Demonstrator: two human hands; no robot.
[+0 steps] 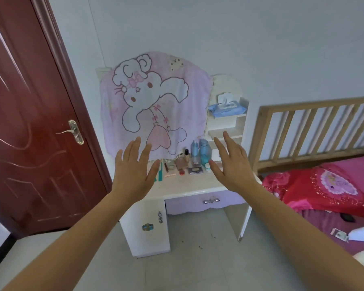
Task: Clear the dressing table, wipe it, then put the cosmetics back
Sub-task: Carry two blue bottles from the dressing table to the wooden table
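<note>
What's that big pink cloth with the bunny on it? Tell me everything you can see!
The pink cloth looks soft and thin, like a towel or small blanket. It shows a white cartoon bunny with a pink bow. It hangs flat against the wall above the dressing table, its bottom edge behind the cosmetics. What it covers is hidden.

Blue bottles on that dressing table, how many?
2, side by side at the back: a slimmer bottle left, a wider bottle right. The right hand may hide more.
</note>
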